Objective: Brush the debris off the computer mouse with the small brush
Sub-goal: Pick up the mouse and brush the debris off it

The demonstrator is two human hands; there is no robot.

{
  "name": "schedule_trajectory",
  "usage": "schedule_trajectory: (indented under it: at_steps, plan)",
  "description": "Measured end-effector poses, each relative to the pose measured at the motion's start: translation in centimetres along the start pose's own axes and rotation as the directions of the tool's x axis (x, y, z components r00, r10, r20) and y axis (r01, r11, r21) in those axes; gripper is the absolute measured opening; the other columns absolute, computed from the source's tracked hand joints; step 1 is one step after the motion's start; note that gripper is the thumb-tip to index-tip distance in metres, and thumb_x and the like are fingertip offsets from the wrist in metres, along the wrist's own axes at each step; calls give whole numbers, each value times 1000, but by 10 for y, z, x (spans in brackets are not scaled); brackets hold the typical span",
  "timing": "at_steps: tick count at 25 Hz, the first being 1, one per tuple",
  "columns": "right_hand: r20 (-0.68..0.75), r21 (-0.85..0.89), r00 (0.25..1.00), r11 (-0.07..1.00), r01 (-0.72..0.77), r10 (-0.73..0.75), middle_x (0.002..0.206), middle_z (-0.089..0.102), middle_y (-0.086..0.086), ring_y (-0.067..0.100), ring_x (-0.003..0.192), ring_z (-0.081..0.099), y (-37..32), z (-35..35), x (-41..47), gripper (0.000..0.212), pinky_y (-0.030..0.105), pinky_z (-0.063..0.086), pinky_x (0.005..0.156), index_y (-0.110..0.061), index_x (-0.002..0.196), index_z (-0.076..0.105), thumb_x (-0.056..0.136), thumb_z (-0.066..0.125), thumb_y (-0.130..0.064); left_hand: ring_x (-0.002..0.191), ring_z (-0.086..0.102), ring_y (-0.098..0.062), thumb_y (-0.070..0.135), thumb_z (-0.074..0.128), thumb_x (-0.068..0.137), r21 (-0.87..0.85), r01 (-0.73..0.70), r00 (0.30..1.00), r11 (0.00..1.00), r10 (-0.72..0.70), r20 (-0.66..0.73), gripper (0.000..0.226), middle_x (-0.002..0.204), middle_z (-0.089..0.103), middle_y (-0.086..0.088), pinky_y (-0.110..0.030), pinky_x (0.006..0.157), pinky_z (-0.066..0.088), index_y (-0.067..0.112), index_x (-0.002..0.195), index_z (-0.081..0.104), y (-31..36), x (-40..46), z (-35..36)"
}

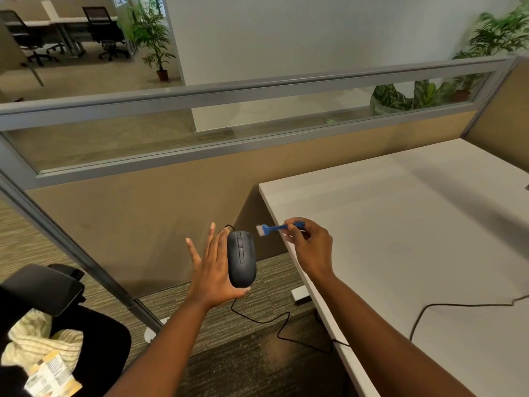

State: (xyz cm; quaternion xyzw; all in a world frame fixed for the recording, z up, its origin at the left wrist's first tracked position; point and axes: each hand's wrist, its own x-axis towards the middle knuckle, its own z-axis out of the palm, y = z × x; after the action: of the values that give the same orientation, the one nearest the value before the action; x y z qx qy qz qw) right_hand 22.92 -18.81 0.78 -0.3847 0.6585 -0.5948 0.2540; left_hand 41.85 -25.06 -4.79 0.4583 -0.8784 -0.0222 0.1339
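Observation:
A black wired computer mouse (241, 257) is held in the air beside the desk, top side facing me, gripped at its ends by my left hand (213, 270) with the other fingers spread. Its black cable (282, 325) hangs down and runs onto the desk. My right hand (310, 246) pinches the handle of a small blue brush (274, 228). The brush's white bristles point left and hover just right of the mouse's front end, a small gap away.
A white desk (415, 239) fills the right side, its left edge right below my right hand. A tan cubicle partition (143, 207) with a glass strip stands behind. At lower left is a black chair (57, 319) with a striped cloth and packets on it.

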Motion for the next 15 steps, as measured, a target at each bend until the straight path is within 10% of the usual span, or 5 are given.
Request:
schedule_trajectory:
  at_steps: [6, 15]
  plan:
    - [437, -157, 850, 906, 393, -293, 98, 70, 4, 6, 88, 62, -4, 3, -7, 19, 7, 46, 77, -13, 98, 69, 84, 60, -4, 138, -15, -20, 63, 76, 47, -33, 74, 997, 997, -74, -12, 128, 152, 20, -13, -65, 101, -17, 1, 142, 17, -1, 2, -1]
    - [604, -43, 777, 966, 253, -176, 94, 69, 3, 2, 82, 64, -10, -8, -3, 17, 10, 50, 75, -10, 97, 68, 84, 59, -4, 136, -21, -16, 65, 75, 48, -39, 143, 990, 989, -143, -2, 127, 152, 19, -11, -64, 100, -18, 2, 141, 16, -7, 10, -3]
